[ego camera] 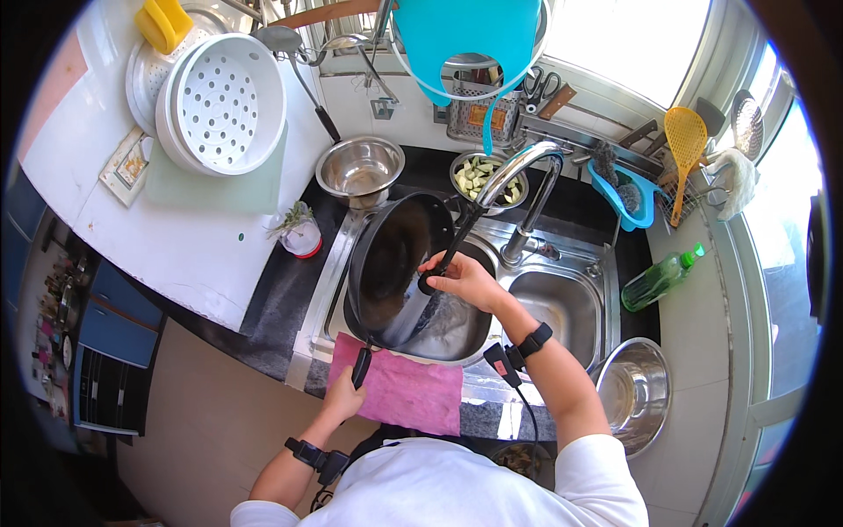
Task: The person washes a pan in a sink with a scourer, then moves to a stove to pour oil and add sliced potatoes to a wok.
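Note:
My left hand (344, 397) grips the black handle (361, 367) of a dark wok (388, 257). The wok is tilted on its side over the left basin (454, 323) of a double steel sink. In my right hand (464, 280) is the black spray hose end (431, 280) of the chrome faucet (527, 171). Water streams from it down into the lower part of the wok. A pink cloth (402, 388) lies over the sink's front edge, beside my left hand.
A bowl of cut vegetable pieces (477, 174) and a steel bowl (361, 168) stand behind the sink. The right basin (556, 306) adjoins, with a green bottle (658, 280) and a large steel bowl (635, 395) to its right. White perforated baskets (220, 105) sit on the left counter, near a jar (303, 237).

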`<state>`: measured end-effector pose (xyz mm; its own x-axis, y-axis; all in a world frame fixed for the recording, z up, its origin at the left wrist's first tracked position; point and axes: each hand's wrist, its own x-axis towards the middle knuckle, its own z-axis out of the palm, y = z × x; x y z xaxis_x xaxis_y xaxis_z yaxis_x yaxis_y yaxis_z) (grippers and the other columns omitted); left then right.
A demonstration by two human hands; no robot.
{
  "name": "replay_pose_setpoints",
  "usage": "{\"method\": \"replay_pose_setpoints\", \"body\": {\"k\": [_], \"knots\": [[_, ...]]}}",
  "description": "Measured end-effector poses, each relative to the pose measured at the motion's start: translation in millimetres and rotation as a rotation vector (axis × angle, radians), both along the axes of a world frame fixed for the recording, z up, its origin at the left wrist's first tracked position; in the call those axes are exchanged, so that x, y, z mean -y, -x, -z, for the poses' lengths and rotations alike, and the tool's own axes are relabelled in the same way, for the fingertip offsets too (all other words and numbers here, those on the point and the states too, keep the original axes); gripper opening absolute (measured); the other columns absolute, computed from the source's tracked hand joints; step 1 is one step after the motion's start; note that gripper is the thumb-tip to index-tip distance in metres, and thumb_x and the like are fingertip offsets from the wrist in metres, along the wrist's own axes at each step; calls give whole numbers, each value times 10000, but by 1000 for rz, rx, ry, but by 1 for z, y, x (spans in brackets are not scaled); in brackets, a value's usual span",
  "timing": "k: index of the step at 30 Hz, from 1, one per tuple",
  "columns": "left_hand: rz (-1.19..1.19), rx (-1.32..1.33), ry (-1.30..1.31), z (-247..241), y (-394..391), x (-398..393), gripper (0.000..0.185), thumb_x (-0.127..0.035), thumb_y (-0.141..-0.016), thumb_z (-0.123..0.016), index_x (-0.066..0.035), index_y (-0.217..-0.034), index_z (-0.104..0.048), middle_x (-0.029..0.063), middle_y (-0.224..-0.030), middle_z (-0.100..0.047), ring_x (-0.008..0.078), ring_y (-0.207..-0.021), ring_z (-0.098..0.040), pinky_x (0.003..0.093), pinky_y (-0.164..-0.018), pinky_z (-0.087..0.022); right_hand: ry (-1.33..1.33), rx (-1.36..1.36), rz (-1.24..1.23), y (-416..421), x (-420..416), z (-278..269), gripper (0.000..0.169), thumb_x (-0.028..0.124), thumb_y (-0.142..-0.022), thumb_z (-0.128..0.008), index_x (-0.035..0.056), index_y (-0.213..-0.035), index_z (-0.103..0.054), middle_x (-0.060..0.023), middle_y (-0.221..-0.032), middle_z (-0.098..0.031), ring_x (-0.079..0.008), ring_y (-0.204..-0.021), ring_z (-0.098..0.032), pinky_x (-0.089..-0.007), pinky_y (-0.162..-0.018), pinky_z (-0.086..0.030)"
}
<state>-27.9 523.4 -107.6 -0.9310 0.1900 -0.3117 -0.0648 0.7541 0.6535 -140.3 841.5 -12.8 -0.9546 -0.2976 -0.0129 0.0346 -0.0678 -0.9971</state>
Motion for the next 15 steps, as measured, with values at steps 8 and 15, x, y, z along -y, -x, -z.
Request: {"method": "replay_pose_setpoints", "body": {"k": [8, 15], "knots": [[-42, -48, 175, -19, -2, 4, 300, -178, -781, -600, -23, -982, -440, 253, -726, -597, 452, -752, -594, 518, -653, -448, -784, -444, 569, -12, -84, 25, 482, 144, -799, -655, 19, -1236, -497, -185, -1194, -567, -329, -1124, -534, -384, -958, -417], [-10, -118, 286, -27, 7, 11, 320, -177, -790, -585, -42, -1032, -426, 273, -757, -615, 466, -738, -600, 541, -676, -466, -1214, 114, 883, -9, -182, 63, 392, 209, -780, -573, -35, -1082, -521, -262, -1033, -603, -420, -1019, -551, -473, -876, -440]]}}
